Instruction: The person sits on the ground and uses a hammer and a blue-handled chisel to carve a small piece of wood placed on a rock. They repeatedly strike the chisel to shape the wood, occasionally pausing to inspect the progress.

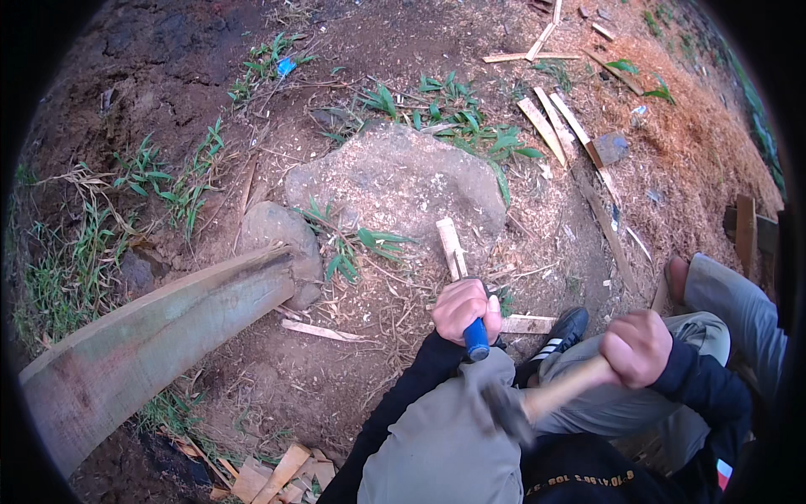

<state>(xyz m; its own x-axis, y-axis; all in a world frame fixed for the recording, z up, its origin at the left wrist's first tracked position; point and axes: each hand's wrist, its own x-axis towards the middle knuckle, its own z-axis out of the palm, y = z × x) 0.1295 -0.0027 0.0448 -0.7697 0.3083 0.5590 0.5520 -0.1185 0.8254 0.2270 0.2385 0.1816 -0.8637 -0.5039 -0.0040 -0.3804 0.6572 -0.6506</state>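
Observation:
My left hand (464, 312) is closed around a chisel with a blue handle (476, 339), whose butt end points back toward me. Beyond the fist, a narrow pale piece of wood (449, 241) sticks out, and the thin dark blade seems to lie along it. Whether the fingers also grip the wood is hidden. On the right, my right hand (636, 348) is wrapped round the wooden handle of a hammer (571, 390). Its dark head, smeared by motion, is over my thigh, to the lower right of the chisel handle and apart from it.
A large flat rock (395, 176) lies ahead, a smaller stone (281, 235) left of it. A thick wooden plank (159, 344) slants in from the left, its end at the small stone. Wood strips (541, 130), shavings and offcuts (281, 475) litter the ground. Another trousered leg (735, 294) is at right.

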